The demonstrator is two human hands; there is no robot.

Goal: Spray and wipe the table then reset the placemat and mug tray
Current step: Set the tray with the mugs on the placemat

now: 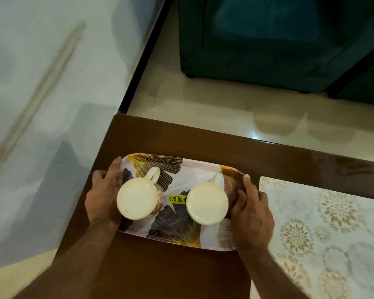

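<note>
Both hands are on the tray, one at each short end: the left hand (103, 196) grips the rim at nine o'clock with fingers curled over the edge, and the right hand (252, 209) clamps the rim at three o'clock, thumb up on top. The tray (175, 223), an oblong one printed with dark and gold leaves, sits over the corner of the dark brown table (181, 137); whether it rests on the wood or is held just above it, I cannot tell. Two cream mugs ride on it upside down, bases up: the left mug (137, 198) close against the left hand's fingers, the right mug (207, 203) just beside the right hand's thumb, handles pointing to twelve o'clock. Between them, a yellow price sticker (177, 199) reading 79.00. At three o'clock from the tray lies the placemat (324, 229), pale with gold flower medallions, its near edge just beside the right hand's knuckles, so that side is crowded. Off at ten o'clock, a glossy pale surface (52, 83) with a long brownish streak. Up at one o'clock, a dark teal sofa (268, 39) stands on the cream floor tiles (203, 104), well apart from the tray.
</note>
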